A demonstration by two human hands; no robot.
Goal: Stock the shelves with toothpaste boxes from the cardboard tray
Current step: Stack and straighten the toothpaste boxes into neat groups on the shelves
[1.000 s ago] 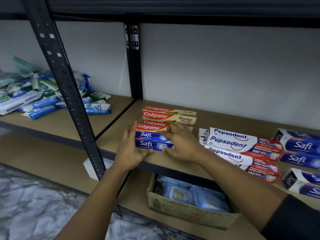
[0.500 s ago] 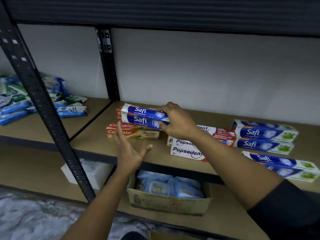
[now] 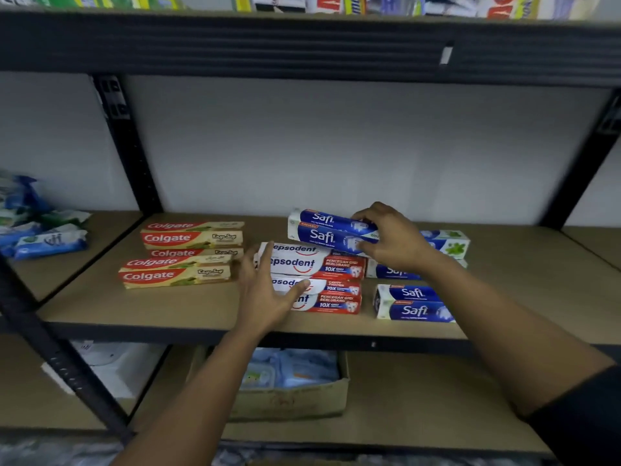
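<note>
My right hand grips two blue Safi toothpaste boxes and holds them above the back of the Pepsodent stack. My left hand is open, its fingers spread over the left ends of the white-and-red Pepsodent boxes. Red and cream Colgate boxes lie in two stacks on the left of the brown shelf board. More Safi boxes lie at the right, some hidden behind my right forearm.
A cardboard box with blue wipe packs stands on the lower shelf under my arms. Blue and green wipe packets fill the left bay. Black uprights frame the bay, and a dark shelf beam runs overhead.
My right hand has lifted the two Safi boxes off the Colgate stack and carried them right, over the Pepsodent boxes. My left hand has let go and followed to the Pepsodent stack.
</note>
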